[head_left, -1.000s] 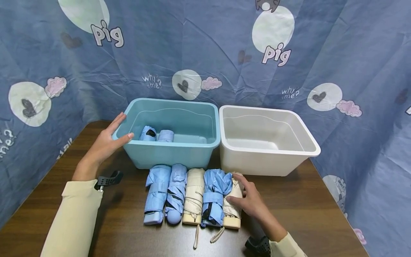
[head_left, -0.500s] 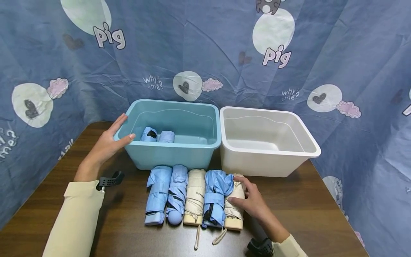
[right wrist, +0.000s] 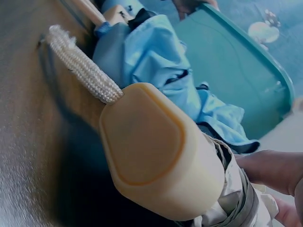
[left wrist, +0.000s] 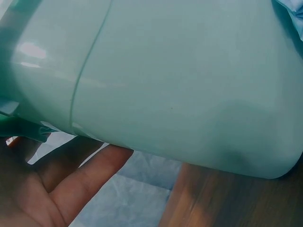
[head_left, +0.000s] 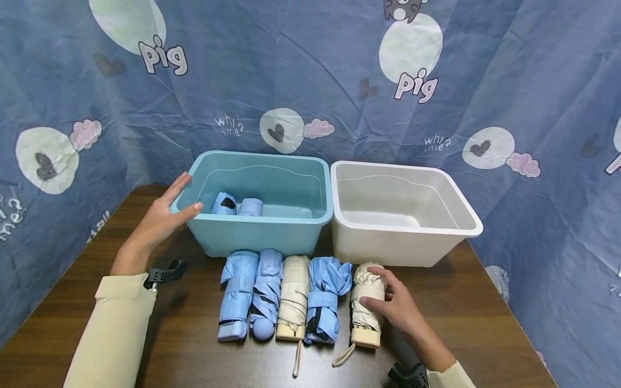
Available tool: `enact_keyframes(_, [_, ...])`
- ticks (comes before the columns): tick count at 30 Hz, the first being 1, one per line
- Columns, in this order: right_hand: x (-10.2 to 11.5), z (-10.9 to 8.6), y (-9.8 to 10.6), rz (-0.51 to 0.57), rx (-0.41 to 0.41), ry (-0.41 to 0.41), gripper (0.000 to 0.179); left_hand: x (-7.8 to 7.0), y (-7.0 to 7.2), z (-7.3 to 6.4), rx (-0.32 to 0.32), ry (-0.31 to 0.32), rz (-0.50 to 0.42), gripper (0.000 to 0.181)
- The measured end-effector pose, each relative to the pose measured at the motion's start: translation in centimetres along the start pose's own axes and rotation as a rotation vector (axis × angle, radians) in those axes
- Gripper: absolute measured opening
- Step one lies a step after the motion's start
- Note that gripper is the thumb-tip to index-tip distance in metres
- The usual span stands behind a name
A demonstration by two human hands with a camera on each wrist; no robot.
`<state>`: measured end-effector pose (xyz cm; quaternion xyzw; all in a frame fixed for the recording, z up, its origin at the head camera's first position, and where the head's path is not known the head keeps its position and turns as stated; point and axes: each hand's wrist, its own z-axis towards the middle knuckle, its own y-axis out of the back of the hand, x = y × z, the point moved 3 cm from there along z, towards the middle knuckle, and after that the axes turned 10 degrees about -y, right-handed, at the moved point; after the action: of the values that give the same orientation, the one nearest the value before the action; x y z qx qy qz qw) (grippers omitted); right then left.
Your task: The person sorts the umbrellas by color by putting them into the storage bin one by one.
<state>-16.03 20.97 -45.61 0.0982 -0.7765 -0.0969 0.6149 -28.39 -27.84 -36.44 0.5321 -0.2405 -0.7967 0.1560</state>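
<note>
In the head view my right hand [head_left: 400, 304] grips a cream folded umbrella [head_left: 367, 304] at the right end of the row, thumb on its left side. Its pale handle end [right wrist: 147, 137] with a braided wrist loop [right wrist: 85, 68] fills the right wrist view. My left hand [head_left: 162, 213] rests at the left corner of the teal bin [head_left: 257, 237], fingers extended, thumb along the front rim. Just left of the held umbrella lies a blue folded umbrella [head_left: 322, 299], then another cream umbrella [head_left: 293, 296] and two more blue ones, a lavender-blue umbrella [head_left: 266, 291] and a light blue umbrella [head_left: 239, 293].
Two rolled blue umbrellas [head_left: 224, 203] show inside the teal bin. A white bin [head_left: 407, 242] stands right beside it, behind the held umbrella. Both bins sit at the back of the wooden table [head_left: 194, 350], before a printed blue cloth [head_left: 310, 70].
My right hand has shifted right with the cream umbrella, opening a gap between it and the blue umbrella beside it. The left hand stays at the teal bin's corner.
</note>
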Motion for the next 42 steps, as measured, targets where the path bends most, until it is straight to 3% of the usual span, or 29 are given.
enact_keyframes(5, [0.2,-0.4,1.0,0.036,0.016,-0.038,0.066,0.0,0.0,-0.1,-0.002,0.004,-0.018,0.081])
enact_keyframes(15, [1.1,-1.3,2.6,0.019,-0.001,0.002,0.066,-0.1,0.1,0.0,0.003,0.012,-0.013,0.081])
enact_keyframes(20, [1.8,-2.0,3.0,0.068,0.025,-0.003,0.067,-0.1,0.0,-0.1,0.001,0.013,-0.015,0.080])
enact_keyframes(42, [5.9,-4.3,5.2,0.061,0.049,0.115,0.068,-0.2,0.2,0.0,0.004,0.023,0.002,0.080])
